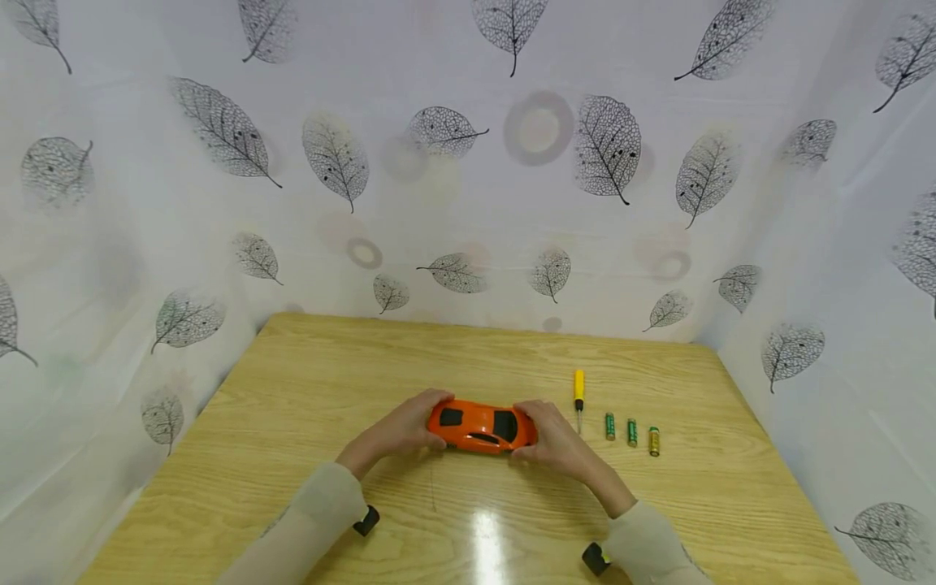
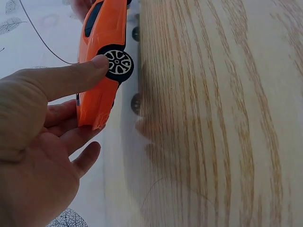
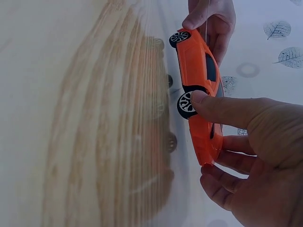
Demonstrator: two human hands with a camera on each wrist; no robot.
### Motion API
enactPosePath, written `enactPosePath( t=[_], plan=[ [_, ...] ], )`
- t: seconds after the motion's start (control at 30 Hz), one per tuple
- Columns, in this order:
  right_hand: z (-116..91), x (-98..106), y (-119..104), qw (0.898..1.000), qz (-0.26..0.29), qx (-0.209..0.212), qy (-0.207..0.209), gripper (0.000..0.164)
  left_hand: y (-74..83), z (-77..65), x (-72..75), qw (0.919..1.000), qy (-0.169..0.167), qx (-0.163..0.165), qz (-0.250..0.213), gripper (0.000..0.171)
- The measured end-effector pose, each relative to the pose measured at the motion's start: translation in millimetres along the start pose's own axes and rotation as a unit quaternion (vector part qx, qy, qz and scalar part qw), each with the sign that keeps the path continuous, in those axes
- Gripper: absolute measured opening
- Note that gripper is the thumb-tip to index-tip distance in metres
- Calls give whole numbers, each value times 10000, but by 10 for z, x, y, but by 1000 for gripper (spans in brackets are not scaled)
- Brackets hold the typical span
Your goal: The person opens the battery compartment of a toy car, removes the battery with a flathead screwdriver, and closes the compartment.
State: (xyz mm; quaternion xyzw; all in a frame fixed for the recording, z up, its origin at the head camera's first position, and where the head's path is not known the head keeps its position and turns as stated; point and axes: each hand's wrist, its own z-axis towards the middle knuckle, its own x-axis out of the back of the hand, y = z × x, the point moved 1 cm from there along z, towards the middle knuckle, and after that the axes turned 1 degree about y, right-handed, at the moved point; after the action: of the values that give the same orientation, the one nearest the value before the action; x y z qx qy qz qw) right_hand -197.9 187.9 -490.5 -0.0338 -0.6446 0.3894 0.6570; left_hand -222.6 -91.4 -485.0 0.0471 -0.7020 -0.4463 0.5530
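Observation:
An orange toy car with dark windows is held between both hands above the wooden table. My left hand grips one end, its thumb against a wheel and its fingers on the far side. At the other end my right hand grips the car, the thumb likewise pressed by a wheel. Both wrist views show a gap between the wheels and the tabletop, with the car mirrored in the glossy surface. A thin wire hangs from the car near my left hand.
Right of the car lies a screwdriver with a yellow handle. Three small batteries, a green battery, another green battery and a gold-and-green battery, lie beside it. A leaf-print curtain surrounds the wooden table.

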Motion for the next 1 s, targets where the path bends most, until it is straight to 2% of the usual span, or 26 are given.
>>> enactPosePath(
  t=[0.53,0.7,0.83,0.93,1.0],
  plan=[
    [-36,-12,-26,9994,184,-222,-175,75,-21,-27,-8,9996,-253,85,-23,76],
    [-35,-9,-14,9993,203,-220,-218,78,-68,-41,-9,9995,-309,-5,-53,80],
    [-68,34,-21,9981,490,-307,-200,78,-84,-88,26,9992,-376,-73,-98,79],
    [-97,94,-40,9968,694,-380,-79,74,-77,-135,92,9997,-219,-130,-16,73],
    [-106,138,-52,9977,595,-326,49,71,-67,-164,148,9999,10,-132,92,66]
  ],
)
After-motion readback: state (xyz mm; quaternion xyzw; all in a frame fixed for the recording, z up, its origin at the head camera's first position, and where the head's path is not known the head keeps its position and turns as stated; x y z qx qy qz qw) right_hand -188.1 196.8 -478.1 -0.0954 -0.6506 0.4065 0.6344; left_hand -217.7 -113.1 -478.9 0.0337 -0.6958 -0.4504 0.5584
